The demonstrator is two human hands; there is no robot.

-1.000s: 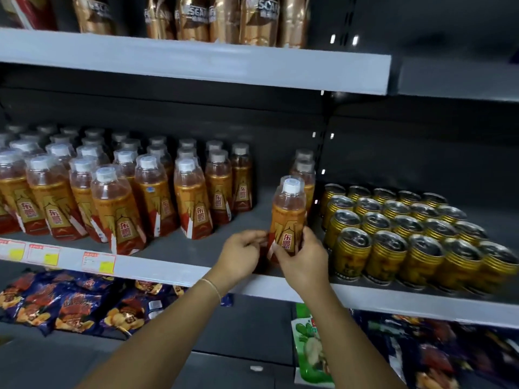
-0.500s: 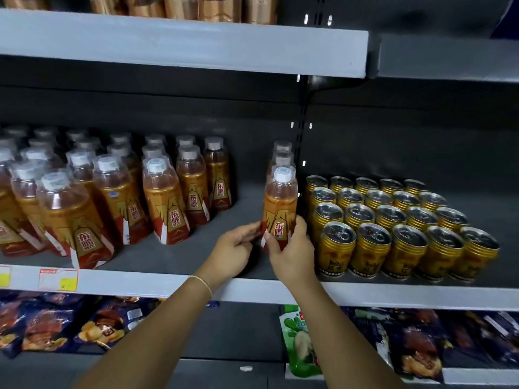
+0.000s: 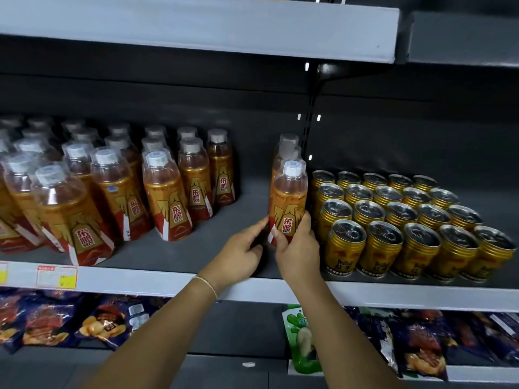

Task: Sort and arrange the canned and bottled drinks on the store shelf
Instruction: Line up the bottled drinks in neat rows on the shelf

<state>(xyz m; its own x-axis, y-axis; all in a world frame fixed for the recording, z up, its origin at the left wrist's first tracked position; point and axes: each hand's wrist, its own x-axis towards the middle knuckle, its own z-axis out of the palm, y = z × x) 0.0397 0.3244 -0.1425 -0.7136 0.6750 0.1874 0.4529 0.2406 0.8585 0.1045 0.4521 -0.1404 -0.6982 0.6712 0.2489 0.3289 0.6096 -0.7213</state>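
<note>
Dark snack bags [image 3: 415,341], a green packet [image 3: 302,332], price labels [image 3: 56,277].

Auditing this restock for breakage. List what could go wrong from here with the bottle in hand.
The front bottle, gripped low by the right hand and touched by the left hand, is close beside the gold cans; a nudge rightward could knock the nearest can over.
Pushing it back might topple the two bottles lined up behind it.
Held only near its base, the tall bottle could tip.
</note>
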